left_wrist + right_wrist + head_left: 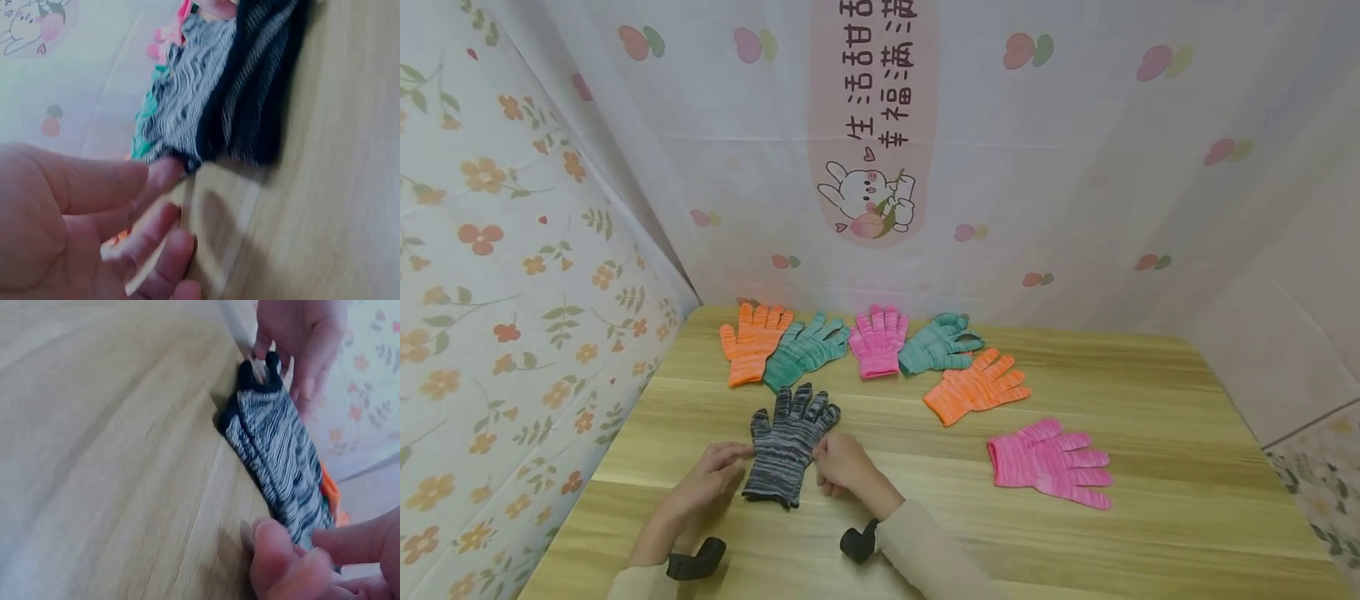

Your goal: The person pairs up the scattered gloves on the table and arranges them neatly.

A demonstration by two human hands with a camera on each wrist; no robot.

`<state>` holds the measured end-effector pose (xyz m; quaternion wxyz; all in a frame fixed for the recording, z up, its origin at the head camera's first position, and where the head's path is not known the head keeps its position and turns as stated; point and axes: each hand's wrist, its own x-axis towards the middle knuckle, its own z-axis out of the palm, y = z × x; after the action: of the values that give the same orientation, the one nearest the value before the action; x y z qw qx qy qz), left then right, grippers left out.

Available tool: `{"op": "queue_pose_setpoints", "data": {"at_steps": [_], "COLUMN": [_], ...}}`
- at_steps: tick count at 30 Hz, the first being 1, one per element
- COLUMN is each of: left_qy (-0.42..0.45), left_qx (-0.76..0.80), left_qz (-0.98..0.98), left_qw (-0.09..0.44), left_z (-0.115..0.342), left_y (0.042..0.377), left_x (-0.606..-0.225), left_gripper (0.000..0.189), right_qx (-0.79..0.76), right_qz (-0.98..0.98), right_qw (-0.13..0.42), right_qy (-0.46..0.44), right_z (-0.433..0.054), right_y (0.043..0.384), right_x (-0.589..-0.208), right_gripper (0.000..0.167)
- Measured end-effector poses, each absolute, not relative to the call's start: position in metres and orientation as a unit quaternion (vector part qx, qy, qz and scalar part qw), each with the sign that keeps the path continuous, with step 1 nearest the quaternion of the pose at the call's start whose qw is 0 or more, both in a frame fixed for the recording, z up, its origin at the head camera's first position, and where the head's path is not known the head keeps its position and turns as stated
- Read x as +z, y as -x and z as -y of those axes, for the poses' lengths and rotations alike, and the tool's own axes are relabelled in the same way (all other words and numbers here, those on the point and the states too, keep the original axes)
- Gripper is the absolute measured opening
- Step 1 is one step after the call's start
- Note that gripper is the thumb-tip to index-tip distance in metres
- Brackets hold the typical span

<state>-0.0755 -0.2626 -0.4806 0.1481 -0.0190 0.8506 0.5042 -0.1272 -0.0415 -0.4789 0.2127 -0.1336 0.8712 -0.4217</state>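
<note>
Black-and-grey striped knit glove (786, 454) lies toward the left edge of the bench (1157, 408), right hand (847, 465) pinching one side, left hand (713, 471), fingers relaxed, touching the other, seemingly to steady it.

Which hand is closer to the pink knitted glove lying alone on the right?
Right. The right hand is left of the pink glove, apart from it, at the grey-black striped knitted glove; the left hand is farther away, on the striped glove's other side.

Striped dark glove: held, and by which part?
Right hand pinches the glove by its right edge; left hand at its opposite edge, grip unclear.
</note>
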Motion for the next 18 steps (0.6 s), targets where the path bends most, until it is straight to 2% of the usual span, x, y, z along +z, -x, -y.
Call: {"op": "queue_pose_setpoints", "data": {"at_steps": [4, 10, 12, 18], "left_qy": [0.02, 0.055, 0.062, 0.065], "left_qx": [0.495, 0.468, 0.457, 0.418], "left_qz": [-0.86, -0.878, -0.883, -0.903], "left_qw": [0.124, 0.091, 0.085, 0.075], "left_z": [0.259, 0.25, 0.247, 0.245], "left_y": [0.082, 0.086, 0.086, 0.086], "left_x": [-0.481, -0.481, -0.48, -0.479], "left_gripper": [0.032, 0.028, 0.027, 0.029], "right_qx": [-0.467, -0.538, -0.537, -0.478], "right_qz": [-0.834, -0.787, -0.791, -0.843], "right_qw": [0.276, 0.298, 0.285, 0.193], "right_qy": [0.1, 0.06, 0.069, 0.154], "right_z": [0.039, 0.043, 0.046, 0.051], "right_y": [0.134, 0.137, 0.138, 0.141], "right_x": [-0.483, -0.485, -0.485, -0.483], "right_gripper": [0.034, 0.028, 0.025, 0.016]}}
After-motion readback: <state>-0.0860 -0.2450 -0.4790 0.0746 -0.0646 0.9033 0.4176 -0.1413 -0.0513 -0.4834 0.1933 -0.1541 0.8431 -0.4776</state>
